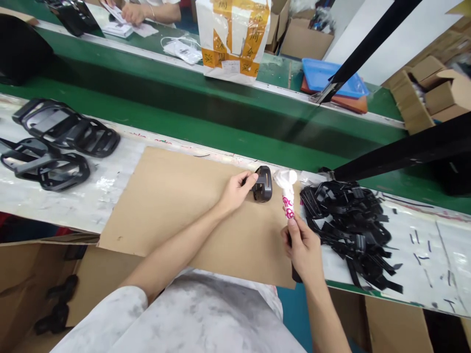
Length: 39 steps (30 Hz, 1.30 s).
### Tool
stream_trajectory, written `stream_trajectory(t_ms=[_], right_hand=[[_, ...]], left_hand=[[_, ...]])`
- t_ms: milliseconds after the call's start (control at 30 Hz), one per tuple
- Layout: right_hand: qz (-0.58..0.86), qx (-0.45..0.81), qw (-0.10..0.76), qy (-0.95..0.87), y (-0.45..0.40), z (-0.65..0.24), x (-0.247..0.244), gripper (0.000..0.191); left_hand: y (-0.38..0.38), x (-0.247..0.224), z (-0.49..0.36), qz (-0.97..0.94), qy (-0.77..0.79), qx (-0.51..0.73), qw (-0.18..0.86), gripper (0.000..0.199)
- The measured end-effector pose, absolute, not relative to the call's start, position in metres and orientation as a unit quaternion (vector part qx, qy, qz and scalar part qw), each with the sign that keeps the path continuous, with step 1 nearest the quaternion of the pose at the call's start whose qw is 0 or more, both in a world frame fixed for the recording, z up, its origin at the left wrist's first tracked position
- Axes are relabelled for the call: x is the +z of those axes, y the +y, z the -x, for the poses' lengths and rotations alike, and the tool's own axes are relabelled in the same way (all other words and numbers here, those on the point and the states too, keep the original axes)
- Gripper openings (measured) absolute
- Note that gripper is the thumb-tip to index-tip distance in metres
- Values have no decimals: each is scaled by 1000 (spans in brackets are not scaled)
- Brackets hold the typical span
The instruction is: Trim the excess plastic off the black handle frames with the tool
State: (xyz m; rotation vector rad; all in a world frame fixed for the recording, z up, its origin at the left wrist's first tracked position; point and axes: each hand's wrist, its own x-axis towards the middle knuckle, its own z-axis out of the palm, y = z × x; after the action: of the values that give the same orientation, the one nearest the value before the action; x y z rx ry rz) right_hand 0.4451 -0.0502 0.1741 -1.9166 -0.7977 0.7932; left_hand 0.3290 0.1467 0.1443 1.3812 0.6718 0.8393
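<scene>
My left hand is closed, thumb and fingers gripping a small black plastic frame part with an opening through it. That part sits at the back of a flat brown cardboard sheet. To its right, my right hand is wrapped around a hammer whose head and upper shaft are covered in white wrapping with pink print. The hammer's head points away from me, apart from the black part, and the dark end of its handle shows below my palm.
A heap of black plastic pieces lies right of the cardboard. Black frame assemblies are stacked at left. Beyond the green conveyor stand a taped white box and a blue tray. Another person's hands hold papers. A black post slants at right.
</scene>
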Motion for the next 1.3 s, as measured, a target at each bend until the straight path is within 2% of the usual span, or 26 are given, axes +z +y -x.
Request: stream_trajectory(t_ms=[167, 333, 467, 667, 767, 833, 900, 1000, 1100, 1233, 1300], right_hand=[[752, 404, 377, -359, -48, -446, 174, 47], [771, 332, 423, -342, -44, -444, 177, 48], [771, 363, 334, -403, -50, -452, 173, 51], [815, 217, 331, -423, -52, -465, 164, 48], [814, 149, 315, -465, -42, -459, 162, 45], [803, 109, 345, -474, -33, -453, 166, 41], [776, 133, 410, -460, -25, -446, 171, 39], [695, 300, 496, -426, -10, -431, 175, 45], [620, 400, 522, -427, 11, -417, 169, 49], [618, 353, 570, -410, 42, -411, 154, 42], [617, 319, 601, -395, 56, -416, 152, 40]], left_hand=[[147, 146, -329, -602, 298, 371, 641, 56], [146, 146, -329, -598, 290, 376, 646, 54], [151, 145, -329, -567, 287, 386, 668, 51], [170, 153, -322, -297, 299, 383, 822, 57], [176, 163, -314, -226, 261, 370, 863, 60], [177, 168, -310, -211, 253, 368, 869, 59], [177, 171, -307, -204, 260, 366, 870, 57], [174, 172, -306, -205, 274, 365, 866, 46], [168, 172, -306, -256, 229, 395, 852, 32], [163, 164, -311, -398, 138, 453, 785, 19], [162, 155, -313, -472, 134, 474, 731, 29]])
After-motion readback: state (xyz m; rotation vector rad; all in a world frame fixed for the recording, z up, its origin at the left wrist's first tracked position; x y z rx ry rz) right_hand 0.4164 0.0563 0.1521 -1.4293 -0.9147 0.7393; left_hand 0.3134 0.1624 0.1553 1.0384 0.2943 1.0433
